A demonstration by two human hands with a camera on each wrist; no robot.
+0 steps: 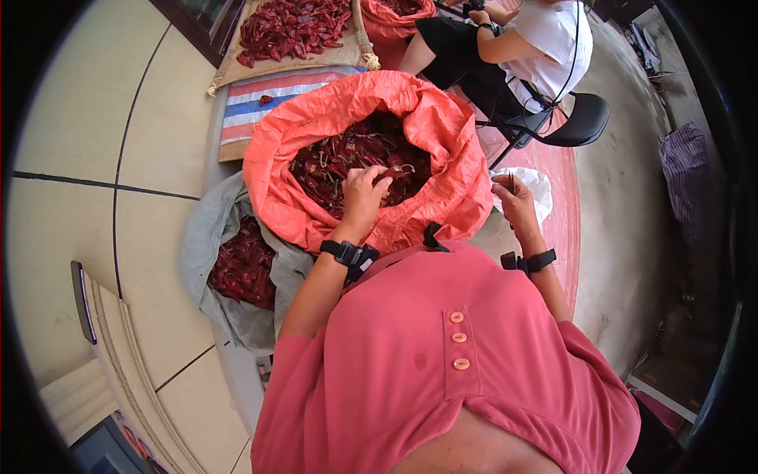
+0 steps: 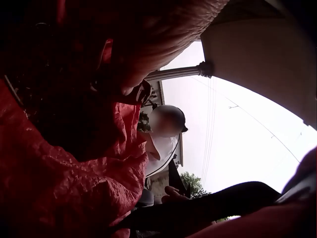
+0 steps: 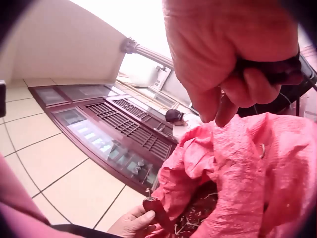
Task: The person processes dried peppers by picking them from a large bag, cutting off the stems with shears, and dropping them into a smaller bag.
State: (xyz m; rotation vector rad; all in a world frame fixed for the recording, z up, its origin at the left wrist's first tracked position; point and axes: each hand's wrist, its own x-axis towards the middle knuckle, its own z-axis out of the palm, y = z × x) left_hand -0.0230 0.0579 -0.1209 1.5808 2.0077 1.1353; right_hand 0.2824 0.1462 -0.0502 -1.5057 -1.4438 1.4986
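In the head view, my left hand (image 1: pixel 365 193) is over the mouth of a red woven sack (image 1: pixel 276 138), which holds dried red chillies (image 1: pixel 355 150). Its thumb and fingers pinch one dried chilli (image 1: pixel 397 171); the right wrist view shows this chilli (image 3: pixel 157 210) with its stem end up. To the right, just outside the sack's rim, my right hand (image 1: pixel 517 207) grips a slim dark tool (image 1: pixel 512 185). Its dark handle (image 3: pixel 277 72) lies within the curled fingers in the right wrist view; I cannot tell what kind of tool it is. The left wrist view is mostly dark.
A grey sack (image 1: pixel 207 237) with more chillies stands to the left. Beyond the red sack, chillies lie on a woven tray (image 1: pixel 332 57) beside a striped sheet (image 1: pixel 245 110). Another person (image 1: pixel 545 39) sits on a black chair (image 1: pixel 588 118). A white bag (image 1: pixel 537 186) is near my right hand.
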